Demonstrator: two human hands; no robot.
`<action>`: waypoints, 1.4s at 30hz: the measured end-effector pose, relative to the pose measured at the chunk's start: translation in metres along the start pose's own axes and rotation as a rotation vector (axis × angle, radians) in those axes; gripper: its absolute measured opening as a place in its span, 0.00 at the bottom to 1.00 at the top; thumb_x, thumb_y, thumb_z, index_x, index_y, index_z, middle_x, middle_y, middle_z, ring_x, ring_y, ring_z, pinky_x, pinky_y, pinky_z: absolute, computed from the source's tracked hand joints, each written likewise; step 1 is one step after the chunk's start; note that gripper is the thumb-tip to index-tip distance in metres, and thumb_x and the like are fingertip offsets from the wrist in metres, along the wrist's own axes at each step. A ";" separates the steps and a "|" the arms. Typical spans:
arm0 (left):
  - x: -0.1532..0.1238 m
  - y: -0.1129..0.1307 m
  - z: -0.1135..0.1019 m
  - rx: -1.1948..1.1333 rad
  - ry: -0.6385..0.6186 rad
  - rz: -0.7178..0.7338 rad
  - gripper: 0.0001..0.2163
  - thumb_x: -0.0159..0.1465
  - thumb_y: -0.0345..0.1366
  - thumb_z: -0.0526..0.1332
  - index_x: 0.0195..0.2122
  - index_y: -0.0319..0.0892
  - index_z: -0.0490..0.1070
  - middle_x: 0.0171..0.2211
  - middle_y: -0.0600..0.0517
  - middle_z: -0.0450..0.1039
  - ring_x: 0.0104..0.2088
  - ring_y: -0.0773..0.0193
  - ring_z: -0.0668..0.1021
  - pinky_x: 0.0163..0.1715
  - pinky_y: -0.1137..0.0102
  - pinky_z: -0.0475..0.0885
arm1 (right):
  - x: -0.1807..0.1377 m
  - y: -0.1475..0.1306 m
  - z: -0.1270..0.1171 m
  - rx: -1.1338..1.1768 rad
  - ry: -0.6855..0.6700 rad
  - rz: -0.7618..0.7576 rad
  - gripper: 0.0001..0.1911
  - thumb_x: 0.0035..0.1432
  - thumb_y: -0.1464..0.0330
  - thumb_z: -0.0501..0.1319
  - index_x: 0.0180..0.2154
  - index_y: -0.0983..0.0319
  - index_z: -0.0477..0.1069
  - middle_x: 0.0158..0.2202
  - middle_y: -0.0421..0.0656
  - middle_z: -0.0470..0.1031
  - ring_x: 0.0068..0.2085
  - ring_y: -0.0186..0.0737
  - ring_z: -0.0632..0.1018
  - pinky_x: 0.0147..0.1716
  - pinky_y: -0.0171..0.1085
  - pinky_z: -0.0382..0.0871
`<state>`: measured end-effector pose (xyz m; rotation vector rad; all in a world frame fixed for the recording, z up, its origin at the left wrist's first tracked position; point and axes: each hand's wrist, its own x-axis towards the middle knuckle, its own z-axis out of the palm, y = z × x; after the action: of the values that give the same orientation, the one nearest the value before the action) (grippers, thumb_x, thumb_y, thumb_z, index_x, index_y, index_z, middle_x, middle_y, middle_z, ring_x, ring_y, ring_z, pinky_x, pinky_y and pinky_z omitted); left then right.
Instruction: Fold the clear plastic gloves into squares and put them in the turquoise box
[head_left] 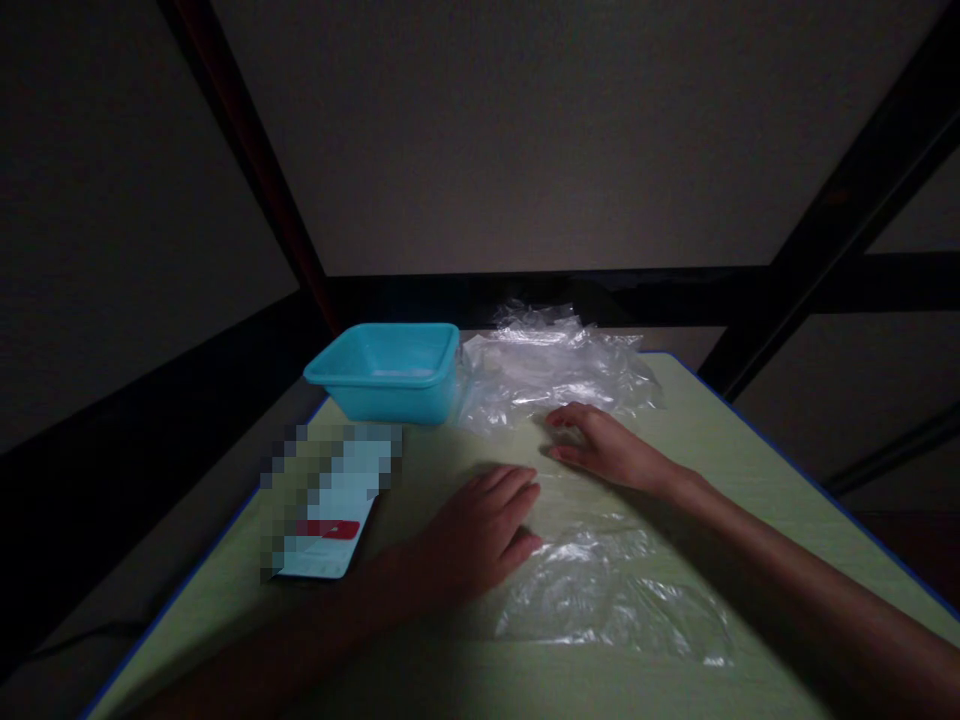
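A clear plastic bag (pixel 615 600) lies spread and wrinkled on the table in front of me. My left hand (pixel 484 525) is palm down at its upper left edge, fingers stretched out and thumb apart; whether the fingertips touch the plastic I cannot tell. Farther off, my right hand (pixel 611 450) is open, with its fingers slightly curved and a gap between thumb and fingers. Nothing shows in its grip. Just beyond it sits a heap of crumpled clear plastic bags (pixel 555 375), close to the right fingertips.
At the back left stands a light blue plastic basin (pixel 394 403), its right side against the heap. A phone with a lit screen (pixel 330 510), partly blurred out, lies left of my left hand. The pale green table (pixel 757 480) has a blue edge; dark frame bars rise behind it.
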<state>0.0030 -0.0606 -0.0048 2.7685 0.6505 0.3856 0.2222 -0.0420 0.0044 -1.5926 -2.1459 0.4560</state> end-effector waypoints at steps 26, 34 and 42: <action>-0.002 -0.007 0.015 0.072 0.040 -0.029 0.16 0.62 0.36 0.56 0.50 0.36 0.64 0.53 0.41 0.63 0.53 0.52 0.64 0.53 0.57 0.61 | -0.018 -0.023 0.004 0.299 0.123 0.065 0.08 0.53 0.66 0.53 0.27 0.64 0.67 0.25 0.43 0.71 0.27 0.37 0.71 0.26 0.35 0.63; -0.001 -0.008 0.013 0.108 0.004 0.086 0.16 0.62 0.35 0.54 0.51 0.35 0.62 0.54 0.42 0.62 0.54 0.54 0.63 0.55 0.59 0.59 | -0.022 -0.021 0.013 0.324 0.185 0.070 0.10 0.56 0.65 0.53 0.28 0.63 0.68 0.27 0.43 0.71 0.25 0.35 0.69 0.22 0.33 0.60; 0.011 -0.001 0.009 0.087 -0.060 0.138 0.16 0.64 0.38 0.53 0.51 0.36 0.61 0.53 0.45 0.65 0.53 0.57 0.65 0.53 0.62 0.60 | -0.022 -0.019 0.017 0.379 0.199 0.039 0.09 0.55 0.65 0.54 0.27 0.63 0.68 0.25 0.41 0.71 0.25 0.33 0.69 0.21 0.33 0.60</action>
<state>0.0150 -0.0562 -0.0109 2.9051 0.4740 0.3073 0.2027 -0.0683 -0.0039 -1.4020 -1.7597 0.6444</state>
